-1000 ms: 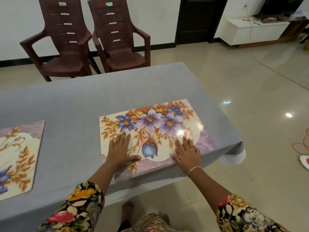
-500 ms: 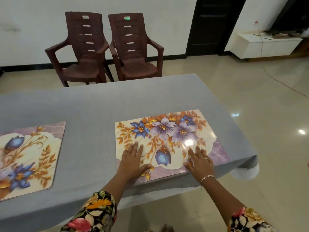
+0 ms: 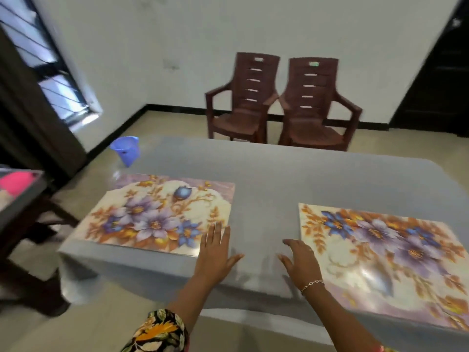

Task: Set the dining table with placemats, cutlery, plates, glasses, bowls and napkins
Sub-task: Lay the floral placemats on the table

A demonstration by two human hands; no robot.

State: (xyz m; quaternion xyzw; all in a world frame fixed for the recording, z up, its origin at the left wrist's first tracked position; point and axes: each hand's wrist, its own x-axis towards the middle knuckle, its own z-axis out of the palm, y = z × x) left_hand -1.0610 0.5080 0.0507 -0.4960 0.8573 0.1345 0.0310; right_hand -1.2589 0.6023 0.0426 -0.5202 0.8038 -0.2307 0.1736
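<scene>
You have no text, number or brand here that can be read. The nearest thing to a label sits on the two brown chairs against the wall. The left chair (image 3: pixel 243 97) has a pale tag (image 3: pixel 258 59) in the top of its back and the right chair (image 3: pixel 312 102) a green tag (image 3: pixel 313 64) in the same spot, but both are blurred and too small to tell what is on them. The left placemat (image 3: pixel 162 214) and the right placemat (image 3: pixel 380 250) show you a flower print only.
</scene>
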